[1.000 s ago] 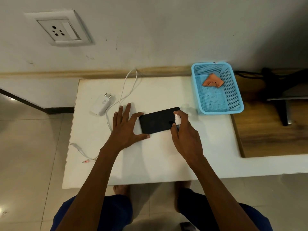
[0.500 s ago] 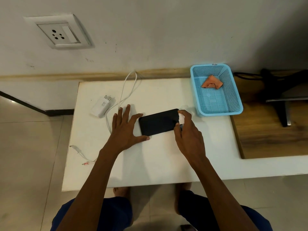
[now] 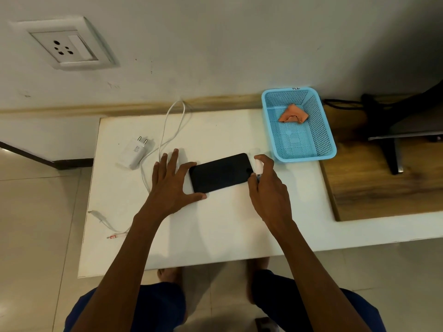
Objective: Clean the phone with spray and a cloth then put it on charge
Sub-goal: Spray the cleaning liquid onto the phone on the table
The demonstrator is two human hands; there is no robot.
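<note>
White table [image 3: 215, 236] against a pale wall, wall socket [image 3: 64, 45] upper left; phone [image 3: 221, 173] lies flat, screen up, near the table's middle. Left hand [image 3: 171, 183] spread flat on the table at the phone's left end, fingers straight, thumb along the near edge, index touching the far corner; right hand [image 3: 268, 190] at the phone's right end, fingers curled round a small white spray bottle [image 3: 259, 166], forefinger arched over its top. Against a second ago: the right hand sits slightly further right, off the screen; left hand unchanged, phone unmoved. Charger plug [image 3: 135, 153] lies left of the left hand, its white cable [image 3: 167, 125] looping toward the wall and off the table's left edge; blue basket [image 3: 328, 140] just beyond the right hand, orange cloth [image 3: 293, 113] inside; dark stand [image 3: 393, 149] on a wooden surface [image 3: 383, 195] at right.
</note>
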